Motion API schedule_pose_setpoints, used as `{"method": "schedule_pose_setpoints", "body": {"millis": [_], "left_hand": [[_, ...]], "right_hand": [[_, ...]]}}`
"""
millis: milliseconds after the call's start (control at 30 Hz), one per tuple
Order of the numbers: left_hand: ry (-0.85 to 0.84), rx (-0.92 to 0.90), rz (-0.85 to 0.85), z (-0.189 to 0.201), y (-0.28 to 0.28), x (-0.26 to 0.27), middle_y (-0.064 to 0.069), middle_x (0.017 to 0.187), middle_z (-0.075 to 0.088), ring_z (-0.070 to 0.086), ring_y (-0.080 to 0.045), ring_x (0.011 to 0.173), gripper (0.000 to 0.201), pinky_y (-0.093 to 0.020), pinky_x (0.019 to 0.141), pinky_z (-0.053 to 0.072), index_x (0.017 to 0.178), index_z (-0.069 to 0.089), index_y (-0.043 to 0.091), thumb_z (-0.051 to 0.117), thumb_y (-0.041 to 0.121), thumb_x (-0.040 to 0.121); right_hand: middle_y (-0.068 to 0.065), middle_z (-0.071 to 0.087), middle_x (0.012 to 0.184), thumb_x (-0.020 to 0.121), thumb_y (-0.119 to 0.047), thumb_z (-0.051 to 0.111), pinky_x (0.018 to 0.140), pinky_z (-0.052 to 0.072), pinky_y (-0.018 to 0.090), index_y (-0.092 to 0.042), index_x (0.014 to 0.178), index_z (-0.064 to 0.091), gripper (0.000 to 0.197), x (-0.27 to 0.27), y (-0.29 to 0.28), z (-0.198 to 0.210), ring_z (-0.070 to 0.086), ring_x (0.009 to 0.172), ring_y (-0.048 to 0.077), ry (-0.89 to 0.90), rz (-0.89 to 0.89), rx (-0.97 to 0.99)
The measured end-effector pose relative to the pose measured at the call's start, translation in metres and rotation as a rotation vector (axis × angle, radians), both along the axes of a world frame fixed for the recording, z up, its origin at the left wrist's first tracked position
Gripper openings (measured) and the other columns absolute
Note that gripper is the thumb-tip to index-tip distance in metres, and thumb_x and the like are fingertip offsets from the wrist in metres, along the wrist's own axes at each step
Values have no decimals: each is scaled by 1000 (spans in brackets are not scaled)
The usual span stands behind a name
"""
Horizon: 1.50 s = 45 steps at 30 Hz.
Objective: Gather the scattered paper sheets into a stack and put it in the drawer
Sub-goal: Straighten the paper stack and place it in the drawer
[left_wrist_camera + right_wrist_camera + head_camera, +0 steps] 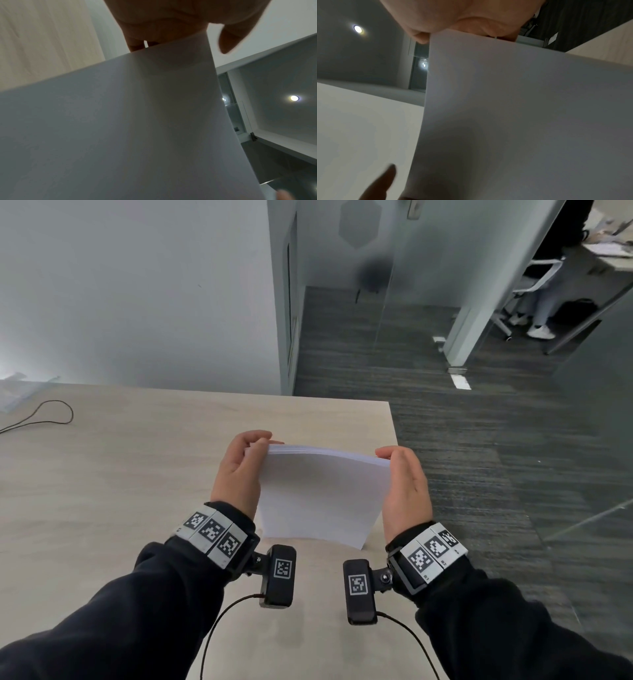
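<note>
A stack of white paper sheets (322, 494) stands on its lower edge on the light wooden table (120, 474), near the table's right edge. My left hand (239, 467) grips its left side, fingers curled over the top left corner. On the opposite side my right hand (404, 484) holds it with the thumb at the top right corner. In the left wrist view the paper (120, 128) fills most of the picture under my left hand (171, 27). In the right wrist view the paper (522, 115) stands below my right hand (462, 17). No drawer is in view.
A thin black cable (44, 416) loops on the table at the far left beside a pale flat object (20, 392). A white wall stands behind the table. Right of the table lies dark carpet (479, 457), with glass partitions and a seated person's legs (541, 313) further off.
</note>
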<state>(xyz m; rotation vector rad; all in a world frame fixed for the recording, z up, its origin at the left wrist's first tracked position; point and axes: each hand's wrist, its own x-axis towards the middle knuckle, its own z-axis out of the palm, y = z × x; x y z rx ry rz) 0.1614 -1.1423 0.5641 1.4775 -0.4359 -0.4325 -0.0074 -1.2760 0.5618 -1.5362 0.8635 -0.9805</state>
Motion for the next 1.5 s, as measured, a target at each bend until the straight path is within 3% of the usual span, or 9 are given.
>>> {"method": "schedule_pose_setpoints", "body": {"millis": [100, 200, 300, 533, 767, 967, 1167, 1367, 1500], "left_hand": [[-107, 126, -82, -12, 7, 4, 0, 100, 68, 65, -13, 84, 44, -26, 71, 53, 108, 59, 37, 75, 47, 69], [-17, 203, -124, -24, 12, 4, 9, 92, 74, 70, -4, 85, 41, -20, 71, 51, 106, 63, 28, 84, 23, 72], [21, 259, -140, -34, 13, 4, 8, 92, 76, 71, -7, 85, 32, -25, 75, 50, 102, 66, 24, 80, 9, 78], [59, 173, -142, -36, 12, 0, 5, 98, 75, 71, -12, 91, 42, -27, 77, 53, 107, 64, 25, 82, 15, 70], [169, 214, -159, -59, 13, 1, 0, 97, 77, 71, -22, 95, 44, -45, 95, 52, 103, 69, 18, 75, 14, 60], [118, 226, -180, -63, 17, 4, 1, 97, 77, 71, -21, 95, 39, -44, 92, 53, 102, 71, 20, 74, 16, 64], [122, 214, -194, -69, 19, 2, 2, 97, 77, 72, -18, 94, 39, -41, 91, 53, 103, 70, 21, 73, 17, 64], [210, 130, -262, -74, 17, 8, -9, 108, 74, 70, -27, 100, 62, -37, 84, 53, 118, 63, 11, 78, 12, 58], [176, 205, -230, -79, 16, 5, -2, 99, 76, 71, -19, 94, 42, -35, 87, 53, 105, 70, 15, 74, 18, 63]], "right_hand": [[-1, 57, 80, 72, -77, 53, 61, 43, 15, -29, 105, 58, 58, -6, -3, -10, 50, 63, 9, 10, 103, -13], [0, 69, 94, 74, -37, 78, 65, 51, 17, -25, 108, 58, 41, -9, -6, -21, 66, 78, 6, 3, 175, 116], [-2, 74, 94, 80, -13, 77, 64, 51, 15, -16, 106, 66, 28, -8, -6, -28, 70, 82, 4, 51, 222, 250], [-2, 76, 94, 81, -15, 77, 70, 54, 23, -18, 100, 70, 19, -8, -13, -33, 72, 87, 14, 47, 213, 323], [2, 75, 95, 78, -7, 78, 78, 55, 28, -15, 101, 69, 27, -11, -12, -58, 70, 91, 18, 185, 244, 347], [-1, 75, 92, 79, -4, 75, 68, 52, 16, -15, 100, 69, 24, -15, -13, -62, 70, 86, 10, 194, 241, 348], [-1, 74, 94, 79, -5, 74, 70, 52, 17, -16, 104, 67, 27, -14, -10, -67, 70, 86, 8, 198, 265, 336], [1, 75, 93, 80, -6, 76, 68, 53, 16, -14, 100, 68, 23, -12, -13, -68, 70, 84, 9, 182, 258, 351], [0, 75, 91, 80, -8, 75, 71, 53, 17, -16, 95, 71, 17, -10, -14, -69, 70, 85, 10, 188, 247, 375]]}}
